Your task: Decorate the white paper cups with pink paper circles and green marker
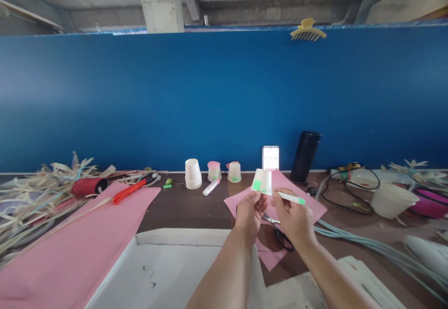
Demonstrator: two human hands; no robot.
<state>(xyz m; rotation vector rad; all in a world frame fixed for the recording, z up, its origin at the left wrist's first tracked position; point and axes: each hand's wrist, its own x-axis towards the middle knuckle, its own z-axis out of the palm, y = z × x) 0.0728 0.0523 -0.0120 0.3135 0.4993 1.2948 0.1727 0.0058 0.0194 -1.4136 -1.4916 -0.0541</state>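
Note:
My left hand is closed on a white paper cup, which is turned bottom up and has a patch of green colouring on its side. A white marker with a green end is pinched in my right hand, its tip meeting the cup near the rim. Under my hands lie a sheet of pink paper and scissors with black handles. Further back stand a stack of white cups and two cups with green patches, one left of the other.
An open white box lies in front of me. Pink paper, red-handled pliers and pale strips cover the left. A black cylinder, a white cup and bluish cords are at right. A blue partition rises behind.

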